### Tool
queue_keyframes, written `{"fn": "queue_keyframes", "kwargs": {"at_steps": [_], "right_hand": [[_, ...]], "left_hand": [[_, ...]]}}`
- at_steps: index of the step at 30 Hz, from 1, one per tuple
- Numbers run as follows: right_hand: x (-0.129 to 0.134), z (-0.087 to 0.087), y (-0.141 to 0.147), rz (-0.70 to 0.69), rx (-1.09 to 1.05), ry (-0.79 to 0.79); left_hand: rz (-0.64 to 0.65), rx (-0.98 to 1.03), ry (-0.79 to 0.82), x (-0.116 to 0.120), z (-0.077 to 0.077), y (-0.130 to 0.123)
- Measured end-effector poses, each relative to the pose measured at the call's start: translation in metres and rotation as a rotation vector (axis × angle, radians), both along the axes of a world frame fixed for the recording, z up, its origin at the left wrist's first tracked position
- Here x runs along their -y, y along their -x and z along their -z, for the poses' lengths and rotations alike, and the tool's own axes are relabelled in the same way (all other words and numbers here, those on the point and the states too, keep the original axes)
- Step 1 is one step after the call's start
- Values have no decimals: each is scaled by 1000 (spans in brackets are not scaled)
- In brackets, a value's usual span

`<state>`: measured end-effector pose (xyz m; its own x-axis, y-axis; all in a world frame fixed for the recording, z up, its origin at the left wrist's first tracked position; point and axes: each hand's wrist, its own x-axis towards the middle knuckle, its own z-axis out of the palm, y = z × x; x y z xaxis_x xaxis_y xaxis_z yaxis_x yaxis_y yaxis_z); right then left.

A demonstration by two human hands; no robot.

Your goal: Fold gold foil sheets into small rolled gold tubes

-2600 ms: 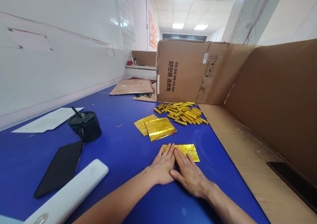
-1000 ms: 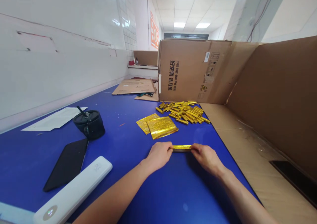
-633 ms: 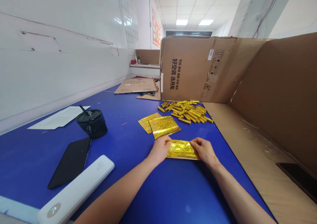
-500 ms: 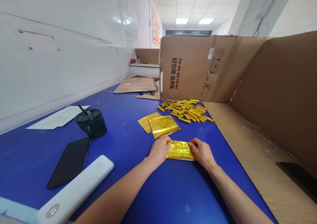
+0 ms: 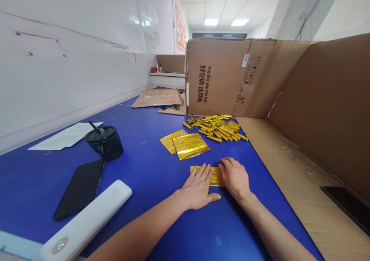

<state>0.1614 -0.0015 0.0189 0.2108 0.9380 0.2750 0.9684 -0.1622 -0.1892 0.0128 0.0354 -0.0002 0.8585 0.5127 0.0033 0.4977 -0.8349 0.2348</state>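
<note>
Left hand (image 5: 199, 188) pressing folded gold foil (image 5: 215, 175) flat against blue worktop (image 5: 138, 176), fingers spread wide; right hand (image 5: 234, 178) pinning foil's right end, fingers curled.

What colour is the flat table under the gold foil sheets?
The flat table is vivid blue, best seen in the head view.

Black lidded tumbler (image 5: 104, 145), black phone (image 5: 78, 189), white device (image 5: 86, 214), cardboard box (image 5: 219, 76).
</note>
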Motion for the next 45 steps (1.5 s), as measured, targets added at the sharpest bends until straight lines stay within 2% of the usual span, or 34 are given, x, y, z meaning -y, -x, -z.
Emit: {"fn": "queue_keyframes", "kwargs": {"at_steps": [2,4,7,15,21,25,30,33,35,38,40,45], "right_hand": [[3,-1,11,-155,-31,28],[7,2,22,-376,-128,109],[13,8,26,-452,-201,210],[23,14,-2,-357,-27,312],[26,13,0,-304,35,312],[26,14,0,-299,42,308],[26,14,1,-297,39,311],[26,11,3,-293,56,333],[26,7,4,-302,73,362],[27,5,4,-336,92,409],[27,5,3,-333,90,414],[25,10,2,-310,79,355]], "left_hand": [[20,4,-18,0,-1,-1],[44,-5,-39,0,-1,-2],[40,-46,-40,0,-1,-2],[-20,-21,-10,1,1,0],[-60,-24,6,1,-1,7],[-92,-65,16,-2,-4,21],[-171,-191,51,-4,-24,35],[-200,-170,51,2,-38,21],[-97,-70,15,7,-41,3],[1,4,47,11,-33,-21],[42,2,121,10,-24,-27],[39,-3,131,-1,-12,-7]]}}
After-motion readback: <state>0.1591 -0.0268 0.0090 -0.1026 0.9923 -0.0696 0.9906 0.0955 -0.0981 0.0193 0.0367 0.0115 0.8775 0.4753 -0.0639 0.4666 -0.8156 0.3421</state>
